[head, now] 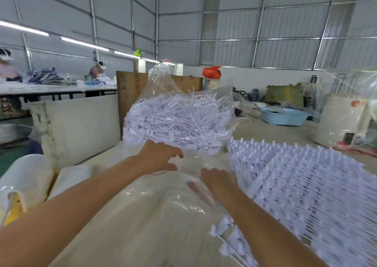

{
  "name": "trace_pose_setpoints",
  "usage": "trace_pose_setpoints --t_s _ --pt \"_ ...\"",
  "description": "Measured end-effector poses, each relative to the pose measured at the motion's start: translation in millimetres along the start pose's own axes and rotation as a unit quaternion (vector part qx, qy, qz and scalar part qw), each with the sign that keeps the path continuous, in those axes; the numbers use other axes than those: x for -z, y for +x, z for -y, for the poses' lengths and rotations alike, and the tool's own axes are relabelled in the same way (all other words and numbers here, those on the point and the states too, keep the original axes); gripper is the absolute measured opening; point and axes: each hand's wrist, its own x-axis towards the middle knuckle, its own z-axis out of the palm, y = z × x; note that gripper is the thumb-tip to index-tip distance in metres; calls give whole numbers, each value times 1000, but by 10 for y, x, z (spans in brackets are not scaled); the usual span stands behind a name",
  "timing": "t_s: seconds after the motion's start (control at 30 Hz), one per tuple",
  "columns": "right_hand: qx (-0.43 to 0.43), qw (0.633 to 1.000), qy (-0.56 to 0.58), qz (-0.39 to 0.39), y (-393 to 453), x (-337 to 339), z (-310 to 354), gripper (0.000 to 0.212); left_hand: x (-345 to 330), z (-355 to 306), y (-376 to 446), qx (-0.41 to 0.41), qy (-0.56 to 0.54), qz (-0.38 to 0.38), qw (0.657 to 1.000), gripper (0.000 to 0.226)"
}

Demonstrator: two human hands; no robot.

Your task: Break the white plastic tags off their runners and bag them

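Note:
A clear plastic bag [163, 78] stuffed with loose white tags [179, 119] stands at the middle of the table. Its lower film [163, 193] spreads flat towards me. My left hand [161, 154] hovers over the film at the bag's base, fingers spread and curled, holding nothing. My right hand [216, 183] rests on the film, fingers partly under or behind a fold. Whether it grips the film is unclear. To the right lies a big stack of white tags on their runners [306, 185], touching my right forearm.
A pale table [130, 236] carries everything. A white panel [81, 123] and wooden board [130, 87] stand at the left back. A blue basket [283, 116], a white wrapped drum [338, 119] and white rolls [24, 181] are around. Two people work at a far table [51, 89].

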Motion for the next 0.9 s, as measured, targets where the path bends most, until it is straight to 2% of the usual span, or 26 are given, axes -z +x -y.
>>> trace_pose_setpoints --t_s 0.07,0.1,0.13,0.17,0.2,0.23,0.27,0.3,0.33,0.37,0.43,0.5,0.57,0.6,0.63,0.7,0.73,0.77,0.8,0.83,0.9 --pt "29 996 -23 -76 -106 136 -13 28 -92 -155 18 33 -22 73 997 46" --pt "52 990 -39 -123 -174 212 -26 32 -166 -146 21 57 -49 107 991 49" --pt "72 985 -43 -152 -242 281 -53 42 -229 -97 -19 75 -104 136 982 53" --pt "85 986 -30 -138 -319 338 -96 55 -312 -26 -26 71 -157 160 972 58" --pt "93 993 3 -72 -417 389 -144 70 -376 41 -41 50 -187 173 966 71" --pt "101 993 41 34 -515 427 -185 87 -420 93 -50 23 -191 178 965 92" --pt "112 980 66 149 -612 437 -197 99 -419 115 -60 8 -192 170 967 112" --pt "128 961 61 237 -701 406 -177 104 -436 151 -40 7 -199 146 969 122" --pt "148 948 44 279 -788 361 -131 103 -482 191 23 37 -223 123 966 122" --pt "157 945 32 285 -857 305 -68 99 -440 198 13 66 -267 97 956 116" --pt "147 952 37 267 -966 272 70 93 -400 164 13 78 -289 60 952 99" --pt "135 954 48 262 -1029 319 103 85 -358 139 80 68 -250 53 964 84" --pt "132 957 40 254 -1075 465 68 77 -226 40 105 70 -132 92 984 76" --pt "129 965 46 225 -1061 541 45 73 -121 -24 82 70 -69 96 990 71" --pt "122 974 74 174 -1024 619 27 67 -9 -101 28 68 -28 80 994 65" --pt "95 985 141 24 -863 702 6 51 145 -251 -151 68 32 65 995 60" --pt "85 985 142 -42 -760 689 -3 48 178 -329 -267 76 53 82 992 64" --pt "85 987 117 -65 -665 643 -13 49 165 -379 -364 92 70 113 987 70" --pt "92 991 82 -47 -579 557 -28 53 139 -406 -465 111 79 148 980 76" --pt "93 994 62 4 -494 448 -52 61 119 -396 -554 128 76 180 972 77" --pt "41 989 91 111 -335 217 -138 68 64 -240 -663 126 37 236 963 68"
